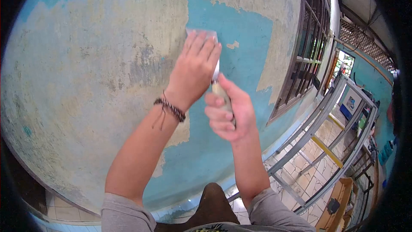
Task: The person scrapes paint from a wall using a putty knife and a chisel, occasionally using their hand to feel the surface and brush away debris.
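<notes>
Most of the wall (pixel 86 60) to the left is bare: the blue paint (pixel 242 47) is off there, leaving mottled grey-yellow plaster with a few small blue specks. A ragged edge runs down the middle of the view, and the hands work at it. Right of that edge a broad blue band is intact, from above the hands down to the foot of the wall, with further bare patches towards the window (pixel 307 47). Judged from this, well over half of the visible face is stripped and the central band is left.

Left hand (pixel 195 71): arm raised from lower left, bracelet (pixel 171 108) at the wrist, palm and straight fingers laid flat on the blade of the scraper (pixel 202 33), pressing it to the wall. It does not grip.

Scraper: blade flat against the wall at the paint edge, upper centre, handle pointing down.

Right hand (pixel 227 116): just below the left and close to it, fist closed round the handle, thumb uppermost, forearm coming up from lower centre.

Far right: a metal frame (pixel 326 116) leans against the wall over a tiled floor (pixel 309 167).
</notes>
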{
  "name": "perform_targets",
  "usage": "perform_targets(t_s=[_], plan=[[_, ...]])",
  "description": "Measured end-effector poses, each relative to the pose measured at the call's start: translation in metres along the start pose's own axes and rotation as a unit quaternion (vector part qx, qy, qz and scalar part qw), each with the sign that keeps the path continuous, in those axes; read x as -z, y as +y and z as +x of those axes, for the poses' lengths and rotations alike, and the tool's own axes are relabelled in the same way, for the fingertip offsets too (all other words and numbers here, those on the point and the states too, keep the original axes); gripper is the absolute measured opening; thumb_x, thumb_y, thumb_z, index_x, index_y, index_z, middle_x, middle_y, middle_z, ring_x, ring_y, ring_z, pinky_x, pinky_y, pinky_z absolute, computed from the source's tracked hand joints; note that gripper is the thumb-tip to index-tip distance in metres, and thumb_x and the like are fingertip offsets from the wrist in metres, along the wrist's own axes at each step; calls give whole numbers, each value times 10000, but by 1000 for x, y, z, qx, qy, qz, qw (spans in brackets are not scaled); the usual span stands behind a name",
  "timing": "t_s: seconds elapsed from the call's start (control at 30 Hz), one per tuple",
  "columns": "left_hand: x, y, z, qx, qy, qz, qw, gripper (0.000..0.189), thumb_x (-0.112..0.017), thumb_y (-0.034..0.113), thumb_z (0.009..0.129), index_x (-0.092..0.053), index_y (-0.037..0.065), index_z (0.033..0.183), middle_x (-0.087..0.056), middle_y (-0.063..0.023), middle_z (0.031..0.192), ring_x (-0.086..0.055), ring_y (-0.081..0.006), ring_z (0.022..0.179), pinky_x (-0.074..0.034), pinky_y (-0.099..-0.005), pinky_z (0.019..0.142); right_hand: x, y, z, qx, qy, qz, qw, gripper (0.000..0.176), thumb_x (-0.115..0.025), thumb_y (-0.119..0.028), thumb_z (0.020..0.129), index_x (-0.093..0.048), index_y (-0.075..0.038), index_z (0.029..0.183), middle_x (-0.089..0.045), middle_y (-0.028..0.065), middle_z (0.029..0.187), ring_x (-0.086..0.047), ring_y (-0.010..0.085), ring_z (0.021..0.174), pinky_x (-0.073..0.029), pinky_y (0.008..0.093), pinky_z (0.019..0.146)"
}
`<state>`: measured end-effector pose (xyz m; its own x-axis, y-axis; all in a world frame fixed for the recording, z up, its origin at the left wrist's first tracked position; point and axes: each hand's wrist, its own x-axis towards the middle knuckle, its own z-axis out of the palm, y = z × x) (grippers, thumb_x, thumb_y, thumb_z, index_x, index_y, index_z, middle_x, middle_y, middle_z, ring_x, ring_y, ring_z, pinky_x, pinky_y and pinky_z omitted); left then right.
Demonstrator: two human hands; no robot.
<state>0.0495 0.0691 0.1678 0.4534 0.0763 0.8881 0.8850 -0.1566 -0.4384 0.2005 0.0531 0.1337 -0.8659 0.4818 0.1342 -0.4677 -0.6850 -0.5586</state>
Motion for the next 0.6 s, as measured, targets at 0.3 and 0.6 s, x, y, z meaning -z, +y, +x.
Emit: perform_targets(t_s=[0.3,0.6], plan=[[-2,5,0,14,0,21,1000,409,-610,56,782,-621,9,1188,-606,-161,1247,-529,-330,1222,-357,-473,1112,9,-10,2,-31,-48,12,998,571,-311,-566,1002,-439,-93,710,-348,11,480,-258,124,309,-255,233,273],[5,-1,7,7,-9,19,1000,425,-609,50,773,-618,9,1196,-609,-166,1242,-531,-342,1222,-359,-483,1109,19,-12,11,-35,-208,-64,975,396,-423,-441,1017,-477,-115,800,-455,-14,621,-353,70,388,-267,207,271]])
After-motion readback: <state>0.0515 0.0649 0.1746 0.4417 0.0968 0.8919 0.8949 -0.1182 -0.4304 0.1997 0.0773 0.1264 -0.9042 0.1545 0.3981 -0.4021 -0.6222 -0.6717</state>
